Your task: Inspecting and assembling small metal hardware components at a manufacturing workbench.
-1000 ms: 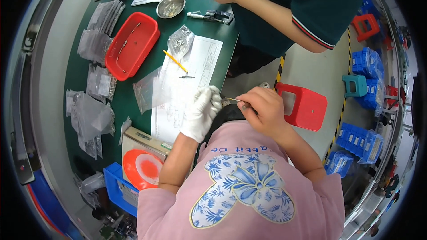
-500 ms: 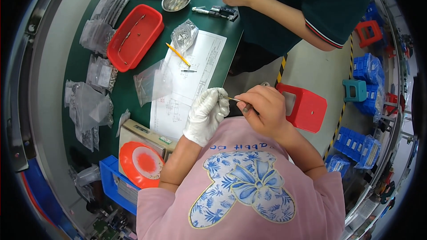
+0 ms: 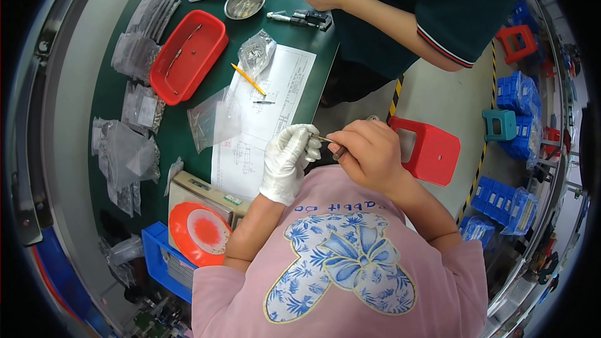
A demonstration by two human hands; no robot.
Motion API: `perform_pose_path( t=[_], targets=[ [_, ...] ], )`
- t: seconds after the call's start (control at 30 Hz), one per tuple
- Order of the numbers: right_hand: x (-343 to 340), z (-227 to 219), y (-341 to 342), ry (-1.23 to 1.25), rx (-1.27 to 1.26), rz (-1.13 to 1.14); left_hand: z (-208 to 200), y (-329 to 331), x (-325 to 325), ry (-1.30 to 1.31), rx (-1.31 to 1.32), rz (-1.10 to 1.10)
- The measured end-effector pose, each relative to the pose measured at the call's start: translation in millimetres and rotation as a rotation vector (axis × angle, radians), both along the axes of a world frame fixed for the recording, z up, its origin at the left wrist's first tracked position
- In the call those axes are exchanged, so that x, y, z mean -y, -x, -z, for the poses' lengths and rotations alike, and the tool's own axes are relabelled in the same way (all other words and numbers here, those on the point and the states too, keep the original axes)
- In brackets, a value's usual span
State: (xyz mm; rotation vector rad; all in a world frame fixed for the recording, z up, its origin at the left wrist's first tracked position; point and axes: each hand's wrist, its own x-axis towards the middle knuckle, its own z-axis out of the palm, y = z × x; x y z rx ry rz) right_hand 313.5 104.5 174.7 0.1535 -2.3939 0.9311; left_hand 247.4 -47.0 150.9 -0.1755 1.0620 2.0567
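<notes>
In a white glove, my left hand (image 3: 283,166) is closed in a pinch in front of my chest. A tiny metal part seems to be at its fingertips, mostly hidden by them. My bare right hand (image 3: 370,155) grips a thin-shafted hand tool (image 3: 339,151) with a dark handle; its exact kind does not show. The tool's slim metal shaft points left, and its tip meets the gloved fingertips. Just left of my gloved hand, a printed drawing sheet (image 3: 289,81) lies on the green table (image 3: 200,126).
A yellow pencil (image 3: 248,79), a clear bag of small parts (image 3: 256,52) and a red tray (image 3: 189,56) lie on the table. A scale (image 3: 201,186) carries an orange dish (image 3: 181,216). A co-worker's arm (image 3: 375,22) reaches in opposite. Right stands a red stool (image 3: 438,156).
The view has shifted slightly. My right hand and the tool have tilted a little against the gloved fingertips; both hands keep their grip.
</notes>
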Motion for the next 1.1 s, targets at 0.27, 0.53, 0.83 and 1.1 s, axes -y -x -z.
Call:
perform_pose_path(
  t=[0.27, 0.53, 0.83, 1.1],
  targets=[
    [11, 6, -6, 0.490, 0.337, 0.058, 0, -1, -1, 0.140, -0.151, -0.026],
    [10, 15, -4, 0.060, 0.066, 0.041, 5, -4, 3, 0.238, -0.177, -0.019],
    [6, 10, -6, 0.150, 0.140, -0.027, 6, -1, 11, 0.314, -0.481, 0.080],
    [3, 5, -11, 1.354, 0.815, -0.102, 8, 6, 16, 0.427, -1.035, 0.086]
  ],
)
